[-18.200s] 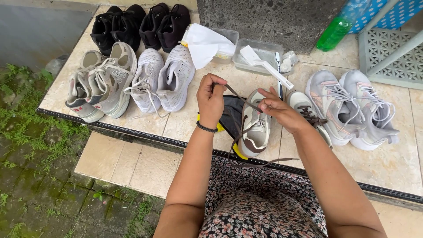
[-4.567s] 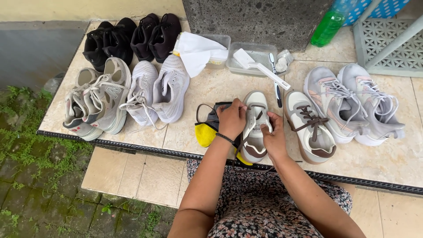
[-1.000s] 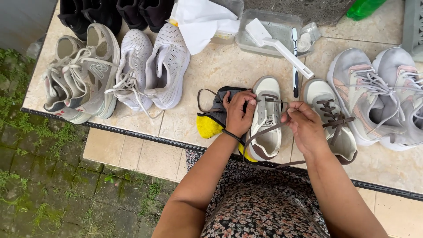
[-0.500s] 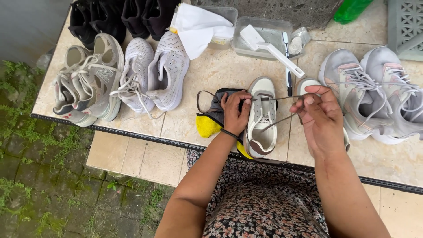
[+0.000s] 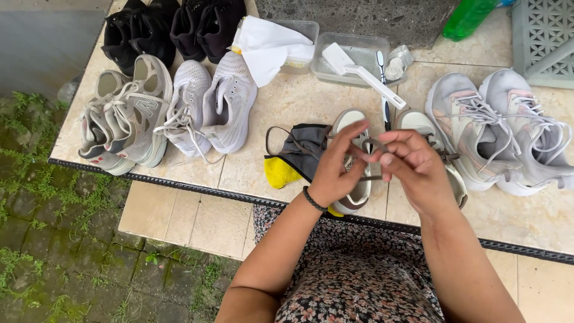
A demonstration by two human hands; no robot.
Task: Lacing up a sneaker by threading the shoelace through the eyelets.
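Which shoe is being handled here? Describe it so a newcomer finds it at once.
On the tiled ledge, look at the front edge where both hands meet. The left hand and right hand hold a brown lace above a pale shoe. Alone among the shoes, it lies on a grey and yellow cloth.

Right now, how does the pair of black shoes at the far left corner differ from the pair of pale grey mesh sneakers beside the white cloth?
The black shoes are dark, the pale grey mesh sneakers light. The black shoes lie at the far edge, partly cut off by the frame; the grey sneakers lie nearer, fully visible, white laces loose. Both pairs rest side by side on the tiled ledge, untouched by either hand.
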